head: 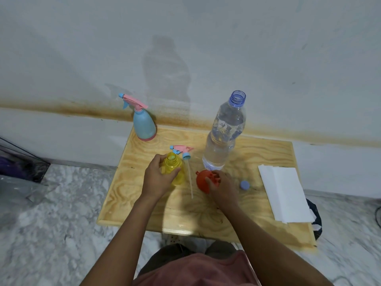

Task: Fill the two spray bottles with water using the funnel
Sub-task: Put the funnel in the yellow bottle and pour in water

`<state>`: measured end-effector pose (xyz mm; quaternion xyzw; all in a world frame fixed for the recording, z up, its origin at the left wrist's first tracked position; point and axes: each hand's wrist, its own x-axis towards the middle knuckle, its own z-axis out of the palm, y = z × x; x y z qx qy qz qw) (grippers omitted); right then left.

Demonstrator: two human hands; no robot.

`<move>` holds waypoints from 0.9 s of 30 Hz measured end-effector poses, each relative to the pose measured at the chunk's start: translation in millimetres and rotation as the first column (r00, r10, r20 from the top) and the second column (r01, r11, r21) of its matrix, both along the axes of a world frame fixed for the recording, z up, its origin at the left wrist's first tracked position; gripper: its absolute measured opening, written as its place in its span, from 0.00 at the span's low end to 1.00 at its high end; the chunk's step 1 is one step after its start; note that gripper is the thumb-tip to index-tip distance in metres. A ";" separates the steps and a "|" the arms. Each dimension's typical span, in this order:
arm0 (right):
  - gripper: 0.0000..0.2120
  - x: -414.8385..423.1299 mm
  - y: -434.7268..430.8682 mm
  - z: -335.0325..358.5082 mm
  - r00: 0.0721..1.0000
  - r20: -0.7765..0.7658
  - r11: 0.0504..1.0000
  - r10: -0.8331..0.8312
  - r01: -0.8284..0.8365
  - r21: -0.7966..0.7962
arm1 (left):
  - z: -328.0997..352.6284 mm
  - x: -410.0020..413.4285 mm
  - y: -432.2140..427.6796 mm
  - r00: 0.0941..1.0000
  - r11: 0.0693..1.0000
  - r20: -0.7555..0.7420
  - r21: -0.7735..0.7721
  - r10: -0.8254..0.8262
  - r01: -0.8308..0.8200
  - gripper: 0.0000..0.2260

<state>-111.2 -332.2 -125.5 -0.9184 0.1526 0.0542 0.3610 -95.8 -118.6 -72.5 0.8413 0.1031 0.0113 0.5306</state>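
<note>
Two spray bottles are present: one blue bottle [144, 125] and one yellow bottle [175, 169]. Single items: one detached trigger head [181, 150], one red funnel [203, 180], one water bottle [224, 133], one loose cap [245, 185], one paper stack [285, 195], one wooden table [185, 213]. Two hands are in view: left hand [158, 177], right hand [223, 189].

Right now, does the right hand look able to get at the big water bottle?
Probably yes, but not freely: the water bottle stands just beyond the right hand with nothing between, yet that hand grips the orange funnel.
</note>
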 end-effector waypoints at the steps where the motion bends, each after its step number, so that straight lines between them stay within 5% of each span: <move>1: 0.16 1.1 -0.2 -0.6 1.000 0.005 1.000 0.007 -0.007 -0.015 | -0.3 -0.9 -0.9 1.000 1.000 0.001 0.004 0.005 -0.005 0.19; 5: 0.13 0.3 -0.9 7.5 0.999 0.046 1.000 0.026 -0.025 -0.011 | -1.8 -2.3 -2.5 1.000 1.000 0.012 0.008 0.011 -0.012 0.20; 14: 0.10 -7.0 2.4 67.1 0.912 0.402 0.964 0.085 -0.177 0.199 | 16.3 -4.2 1.8 0.997 0.998 -0.053 0.031 -0.057 0.059 0.33; 21: 0.07 26.2 28.3 133.7 0.914 0.370 0.839 0.168 -0.329 0.433 | 82.0 -11.6 17.1 0.969 0.978 0.138 0.008 -0.206 0.207 0.27; 27: 0.10 41.1 46.0 159.6 0.957 0.175 0.745 0.232 -0.291 0.600 | 116.5 -10.9 19.9 0.945 0.984 0.279 0.002 -0.170 0.176 0.11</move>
